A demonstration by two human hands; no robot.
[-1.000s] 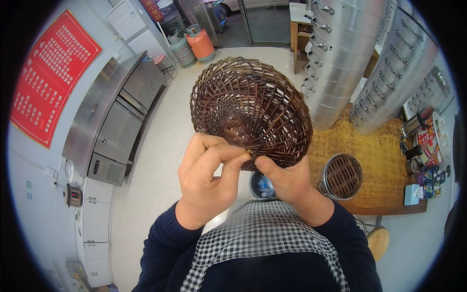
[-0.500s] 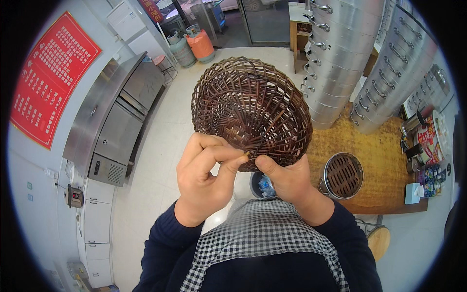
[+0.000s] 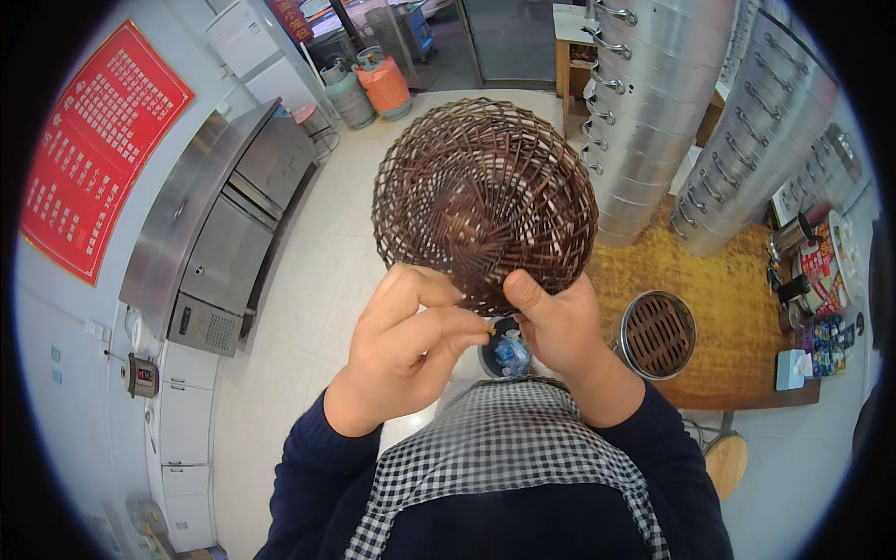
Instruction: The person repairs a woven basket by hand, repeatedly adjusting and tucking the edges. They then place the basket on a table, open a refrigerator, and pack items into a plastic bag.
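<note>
A dark brown wicker basket (image 3: 485, 201), round and loosely woven, is held up in front of me with its hollow side facing me. My right hand (image 3: 566, 329) grips its near right rim, thumb inside and the other fingers hidden behind. Just below the near rim, my left hand (image 3: 407, 343) pinches a tiny yellow-brown scrap (image 3: 492, 329) between thumb and forefinger. What the scrap is cannot be made out. Under the hands, a dark bin (image 3: 489, 357) with a blue plastic bag (image 3: 511, 355) in it partly shows.
To the right, a wooden table (image 3: 737, 308) bears tall stacks of metal steamers (image 3: 653, 121) and a round slotted metal container (image 3: 658, 336). A wooden stool (image 3: 726, 465) stands below it. Steel counters (image 3: 224, 252) line the left wall; gas cylinders (image 3: 383, 86) stand at the back.
The basket has tipped to face me more squarely. My left hand, pinching the scrap, has drawn slightly down and right, away from the weave. More of the bin shows.
</note>
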